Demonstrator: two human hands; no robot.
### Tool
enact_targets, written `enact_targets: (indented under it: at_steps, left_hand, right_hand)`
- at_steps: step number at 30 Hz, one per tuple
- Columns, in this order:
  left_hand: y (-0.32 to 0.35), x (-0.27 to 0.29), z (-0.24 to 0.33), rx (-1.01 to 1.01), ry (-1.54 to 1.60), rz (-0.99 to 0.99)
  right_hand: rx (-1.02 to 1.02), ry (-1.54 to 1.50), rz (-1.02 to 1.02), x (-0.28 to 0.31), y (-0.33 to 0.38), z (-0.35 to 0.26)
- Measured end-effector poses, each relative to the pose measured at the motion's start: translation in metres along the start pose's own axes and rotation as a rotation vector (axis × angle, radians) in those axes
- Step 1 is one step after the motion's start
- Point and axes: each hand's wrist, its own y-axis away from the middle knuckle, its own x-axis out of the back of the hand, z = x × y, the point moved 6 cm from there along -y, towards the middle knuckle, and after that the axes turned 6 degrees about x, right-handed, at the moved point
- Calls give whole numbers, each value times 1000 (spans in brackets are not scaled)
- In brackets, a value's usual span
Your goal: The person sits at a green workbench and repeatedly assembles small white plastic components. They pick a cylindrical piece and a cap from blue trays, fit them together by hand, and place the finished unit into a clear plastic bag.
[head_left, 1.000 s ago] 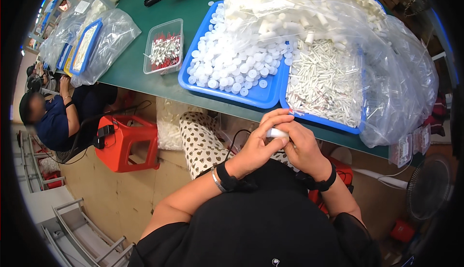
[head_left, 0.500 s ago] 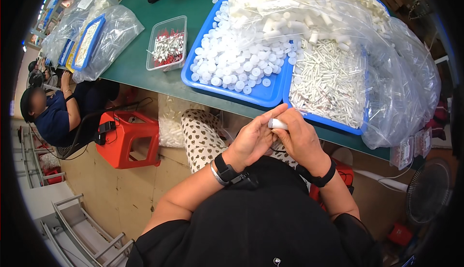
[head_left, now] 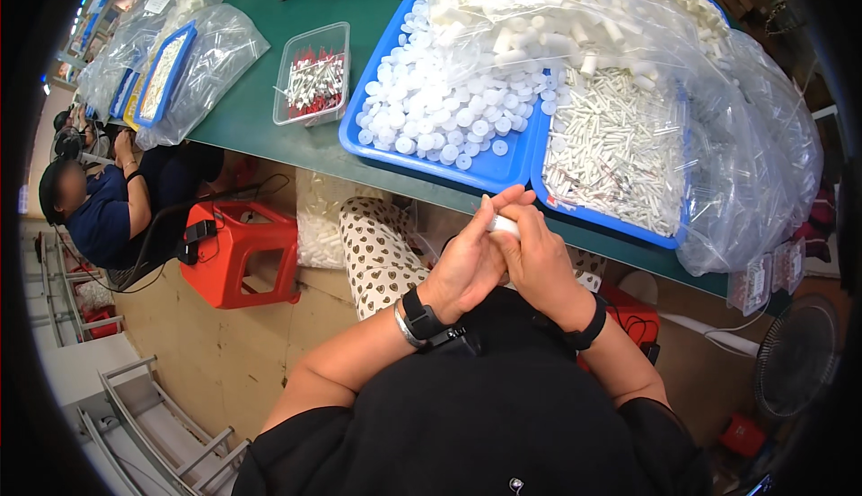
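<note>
I held a small white tube (head_left: 503, 224) pinched between both hands, left hand (head_left: 469, 261) and right hand (head_left: 539, 263) closed round it, close over my lap, below the trays (head_left: 503, 168), for steadiness.

Black short-sleeved top, bare forearms — black wristbands on both wrists, plus a silver bangle on the left.

Assembly workshop: long green bench (head_left: 269, 110), blue trays (head_left: 503, 168) of white caps, bagged parts, seated co-workers.
</note>
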Motion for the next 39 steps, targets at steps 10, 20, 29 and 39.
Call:
enact_targets:
  at_steps: [10,20,29,39]
  left_hand:
    - [4,3,-7,-79,-196,24]
    - [15,16,1,47,-254,73]
    - [25,31,-19,-7,-278,99]
    - [31,44,-22,40,-166,211]
  right_hand:
    - [-57,-104,-36,-8,8,4]
    - [-704,-1115,-280,-30,22,24]
    - [-872,-1261,-338,-51,37,30]
    - [-988,-1423,-509,-65,58,40]
